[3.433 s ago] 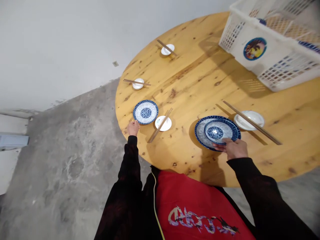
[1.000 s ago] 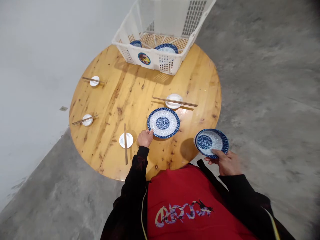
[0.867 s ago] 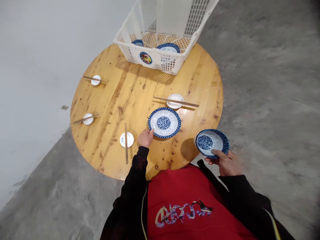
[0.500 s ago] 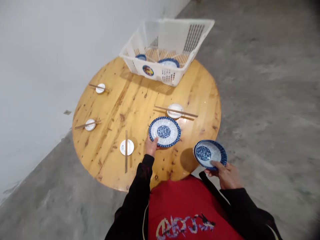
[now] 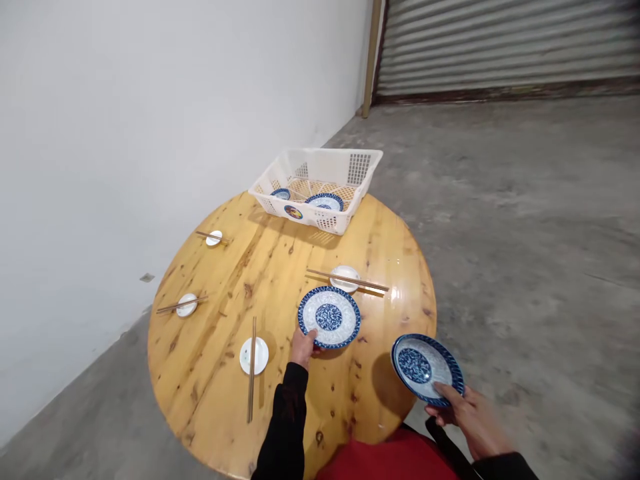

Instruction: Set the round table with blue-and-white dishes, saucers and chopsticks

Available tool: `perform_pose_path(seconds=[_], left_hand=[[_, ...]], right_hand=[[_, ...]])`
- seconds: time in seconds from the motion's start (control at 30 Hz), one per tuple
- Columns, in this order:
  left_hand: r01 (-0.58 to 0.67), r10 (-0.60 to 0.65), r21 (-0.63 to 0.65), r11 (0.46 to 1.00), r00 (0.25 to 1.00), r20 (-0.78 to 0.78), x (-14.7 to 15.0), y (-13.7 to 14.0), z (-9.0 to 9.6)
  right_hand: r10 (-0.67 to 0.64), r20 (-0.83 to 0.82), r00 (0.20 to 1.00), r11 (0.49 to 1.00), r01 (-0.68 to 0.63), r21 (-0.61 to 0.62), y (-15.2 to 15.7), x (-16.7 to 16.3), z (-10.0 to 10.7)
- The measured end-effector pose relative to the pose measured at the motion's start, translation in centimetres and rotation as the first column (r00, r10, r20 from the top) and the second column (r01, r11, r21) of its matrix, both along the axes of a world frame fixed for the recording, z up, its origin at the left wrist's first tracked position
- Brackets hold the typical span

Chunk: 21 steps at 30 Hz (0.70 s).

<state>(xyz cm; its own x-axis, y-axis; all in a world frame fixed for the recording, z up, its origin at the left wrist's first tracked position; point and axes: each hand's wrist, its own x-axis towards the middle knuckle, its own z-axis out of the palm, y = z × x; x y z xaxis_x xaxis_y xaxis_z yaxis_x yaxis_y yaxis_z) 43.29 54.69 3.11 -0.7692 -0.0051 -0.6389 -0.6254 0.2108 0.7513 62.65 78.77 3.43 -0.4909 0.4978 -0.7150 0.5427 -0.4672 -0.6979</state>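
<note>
Warily, I watch the left hand [image 5: 303, 349] pinch a plate [image 5: 329, 317] over the table [image 5: 215, 373]; the right hand [image 5: 474, 415] pinches a tilted dish [image 5: 415, 365], perhaps two stacked, near the table's edge, where a one-sided grip could slip.

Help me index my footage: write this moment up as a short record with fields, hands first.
Left hand: grips the near-left rim of a blue-and-white plate
Right hand: holds what look like stacked blue-and-white dishes, tilted, by the right edge of the table
Table shape: round, wooden
Settings: four small white dishes, chopsticks lying across each
Basket: white, on the table's far side, blue-and-white pieces inside
Surroundings: white wall, grey floor, corrugated shutter
</note>
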Motion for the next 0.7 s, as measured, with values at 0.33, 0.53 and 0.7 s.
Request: perform_pose_path(seconds=[0.33, 0.53, 0.7], left_hand=[[-0.035, 0.035, -0.112, 0.993, 0.999, 0.003, -0.1, 0.2, 0.3], [-0.09, 0.082, -0.064, 0.994, 0.991, -0.109, 2.2, -0.2, -0.9], [-0.112, 0.113, 0.017, 0.994, 0.974, -0.197, 5.2, -1.3, -0.7]], right_hand=[[0.028, -0.019, 0.999, 0.999, -0.029, -0.028, 1.3, -0.9, 0.5], [0.038, -0.066, 0.997, 0.996, -0.032, 0.079, 0.9, -0.9, 0.4], [0.099, -0.087, 0.991, 0.995, -0.096, 0.037, 2.0, -1.1, 0.5]])
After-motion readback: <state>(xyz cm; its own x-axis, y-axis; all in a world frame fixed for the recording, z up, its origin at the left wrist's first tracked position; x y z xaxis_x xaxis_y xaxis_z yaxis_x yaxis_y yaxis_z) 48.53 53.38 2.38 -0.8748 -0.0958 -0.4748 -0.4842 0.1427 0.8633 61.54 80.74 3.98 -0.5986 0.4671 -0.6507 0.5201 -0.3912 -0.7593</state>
